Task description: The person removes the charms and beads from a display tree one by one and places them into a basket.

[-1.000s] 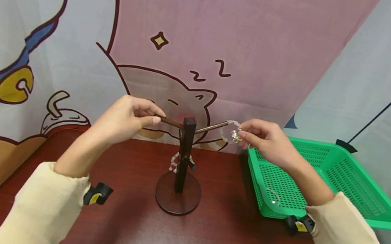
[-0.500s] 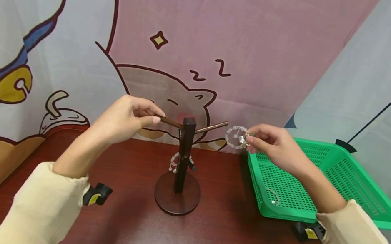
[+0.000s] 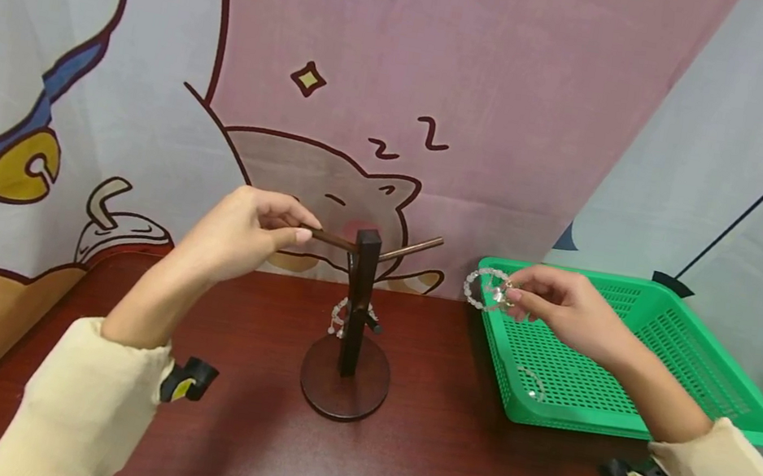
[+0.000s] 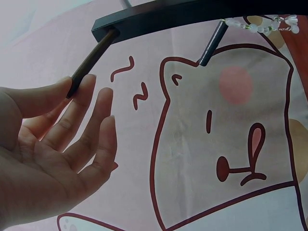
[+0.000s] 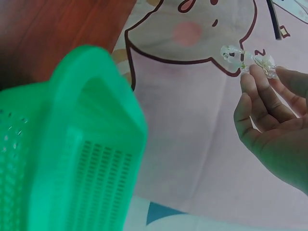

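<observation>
The right hand (image 3: 567,308) pinches a beaded bracelet (image 3: 487,288) above the green basket's (image 3: 705,352) near rim, clear of the stand (image 3: 354,324). The left hand (image 3: 245,230) pinches the stand's left peg (image 3: 333,238). Only the left wrist view shows its other fingers (image 4: 103,132) straight.

Stand (image 3: 354,324) blocks table (image 3: 249,432) centre; basket (image 3: 629,365) fills right; front open.

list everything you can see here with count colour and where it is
stand: 1, dark wood, middle of table
pegs: 2 at top, brown
bracelets: 3, clear beads; one in right hand, one on lower peg, one in basket
basket: 1, green, right side of table
table: 1, reddish brown
backdrop: 1, pink cartoon cat cloth, behind
left hand: pinches left peg
right hand: pinches bracelet over basket edge
</observation>
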`<state>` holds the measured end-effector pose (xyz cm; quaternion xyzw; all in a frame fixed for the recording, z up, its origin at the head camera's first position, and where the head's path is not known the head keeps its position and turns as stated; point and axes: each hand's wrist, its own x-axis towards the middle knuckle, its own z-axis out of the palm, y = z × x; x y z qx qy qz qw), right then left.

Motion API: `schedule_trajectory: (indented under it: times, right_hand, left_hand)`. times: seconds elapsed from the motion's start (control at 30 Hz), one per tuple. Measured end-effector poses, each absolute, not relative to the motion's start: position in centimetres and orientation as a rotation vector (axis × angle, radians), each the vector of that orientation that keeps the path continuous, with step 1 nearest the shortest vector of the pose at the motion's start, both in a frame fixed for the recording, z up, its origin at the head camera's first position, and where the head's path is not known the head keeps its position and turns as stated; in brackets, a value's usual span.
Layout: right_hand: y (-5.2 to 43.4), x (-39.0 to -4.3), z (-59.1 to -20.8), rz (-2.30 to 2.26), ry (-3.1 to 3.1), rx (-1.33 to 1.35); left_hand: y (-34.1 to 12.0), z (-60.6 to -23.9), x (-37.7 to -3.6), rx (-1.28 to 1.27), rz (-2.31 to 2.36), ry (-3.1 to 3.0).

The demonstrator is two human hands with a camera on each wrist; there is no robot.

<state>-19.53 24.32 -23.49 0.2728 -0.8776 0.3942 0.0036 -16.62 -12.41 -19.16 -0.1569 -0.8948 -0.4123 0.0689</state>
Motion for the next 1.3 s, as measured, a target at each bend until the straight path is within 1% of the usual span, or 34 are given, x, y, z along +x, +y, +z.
schedule_trajectory:
  times: [0.3, 0.6, 1.3]
  right_hand:
    - [27.0, -18.5, -24.7, 1.163, -2.78, 0.832]
    - [29.8, -17.5, -25.3, 1.085, -2.847, 0.689]
    - [35.6, -15.7, -28.2, 1.018, -2.971, 0.497]
  left_hand:
    - [-12.4, -19.1, -16.6, -0.468, -1.241, -2.699]
    - [-12.4, -19.2, -16.6, -0.475, -1.243, -2.689]
    - [-12.3, -19.0, -16.6, -0.476, -1.23, -2.7]
